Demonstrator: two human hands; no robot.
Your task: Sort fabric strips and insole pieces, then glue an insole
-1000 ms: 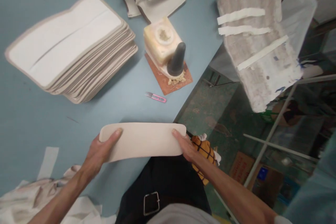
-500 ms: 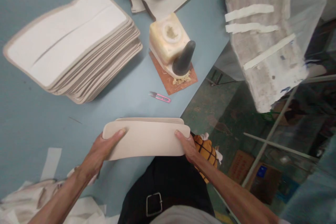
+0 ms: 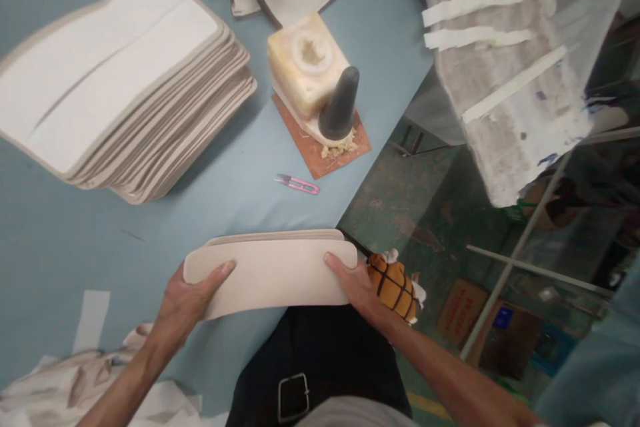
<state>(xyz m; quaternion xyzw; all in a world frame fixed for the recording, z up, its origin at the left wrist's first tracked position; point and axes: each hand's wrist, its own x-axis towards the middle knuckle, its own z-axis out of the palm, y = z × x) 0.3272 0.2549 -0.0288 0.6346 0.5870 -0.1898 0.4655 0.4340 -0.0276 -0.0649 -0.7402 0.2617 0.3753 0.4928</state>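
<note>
We see the bench (image 3: 113, 260) end in a slanting edge that passes behind our cream panels (image 3: 280, 273) and climbs to the right, with floor (image 3: 385, 197) beyond it. The panels are held up at this edge, in front of our body; blue surface stretches from them toward the pink snips (image 3: 303, 185) and, leftward, toward the white-faced stack (image 3: 115, 77). Our left grip (image 3: 193, 293) is closed on their left end and our right grip (image 3: 356, 283) on their right end, thumbs on the front face. An orange checked bundle (image 3: 395, 287) shows just right of the right grip. Past the snips, a brown sheet (image 3: 315, 163) carries a yellow block (image 3: 297, 77) and a dark cone (image 3: 341, 107). Crumpled cloth (image 3: 60, 380) lies at lower left. We count one block, one cone, and three pale strips (image 3: 473, 5) on the padded slab (image 3: 485, 73). We hold at least two panels; the exact number we cannot tell.
</note>
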